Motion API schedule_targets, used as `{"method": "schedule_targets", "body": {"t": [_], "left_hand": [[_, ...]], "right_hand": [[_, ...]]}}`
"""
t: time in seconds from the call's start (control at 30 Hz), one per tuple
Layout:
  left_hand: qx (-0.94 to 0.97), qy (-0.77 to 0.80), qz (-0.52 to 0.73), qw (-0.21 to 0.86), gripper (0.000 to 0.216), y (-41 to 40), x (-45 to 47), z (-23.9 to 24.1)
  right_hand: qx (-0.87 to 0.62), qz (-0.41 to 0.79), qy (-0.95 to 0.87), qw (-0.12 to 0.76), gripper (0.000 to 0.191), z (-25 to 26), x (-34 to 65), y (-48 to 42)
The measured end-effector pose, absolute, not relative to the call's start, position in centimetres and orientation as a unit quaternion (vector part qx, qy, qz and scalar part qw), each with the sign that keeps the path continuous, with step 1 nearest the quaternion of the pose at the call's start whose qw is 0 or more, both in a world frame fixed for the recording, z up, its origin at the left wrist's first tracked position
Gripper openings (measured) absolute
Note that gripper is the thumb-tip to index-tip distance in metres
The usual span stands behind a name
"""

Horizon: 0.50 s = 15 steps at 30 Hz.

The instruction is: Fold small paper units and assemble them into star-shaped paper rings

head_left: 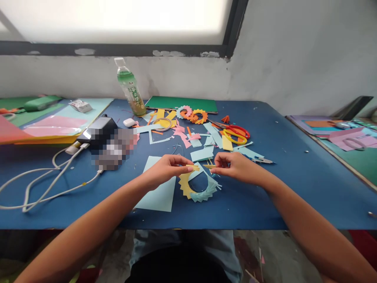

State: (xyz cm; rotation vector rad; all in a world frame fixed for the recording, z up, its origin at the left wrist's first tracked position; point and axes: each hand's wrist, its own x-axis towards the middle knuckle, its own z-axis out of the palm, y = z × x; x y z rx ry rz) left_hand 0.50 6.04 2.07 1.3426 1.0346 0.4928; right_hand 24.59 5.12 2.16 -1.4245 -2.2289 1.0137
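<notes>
An open ring of folded paper (185,186), yellow on its left and light blue along the bottom and right, is in front of me over the blue table (250,208). My left hand (171,168) pinches the yellow end of this ring between thumb and fingers. A small yellow folded paper piece (208,166) is pinched in my right hand (231,167), its tip pointing left. A narrow gap separates the piece from the ring's yellow end. Beneath my left forearm lies a light blue sheet (160,196).
Behind my hands are paper scraps (203,153), red-and-yellow scissors (235,133), a tape roll (161,124) and finished paper rings (200,116). Small blue snips (260,159) lie right. A green-labelled bottle (131,88) stands at the back. White cables (44,188) and a black box (98,131) occupy the left.
</notes>
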Motion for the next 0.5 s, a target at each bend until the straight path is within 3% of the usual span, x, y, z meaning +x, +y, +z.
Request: {"method": "schedule_targets", "body": {"t": [0.27, 0.5], "left_hand": [[0.582, 0.44, 0.237, 0.641, 0.023, 5.68, 0.61, 2.4], [0.58, 0.428, 0.24, 0.65, 0.027, 5.94, 0.54, 1.94]], "right_hand": [[-0.484, 0.262, -0.819, 0.159, 0.019, 1.73, 24.41, 5.01], [-0.509, 0.259, -0.813, 0.117, 0.017, 2.31, 25.02, 4.96]]}}
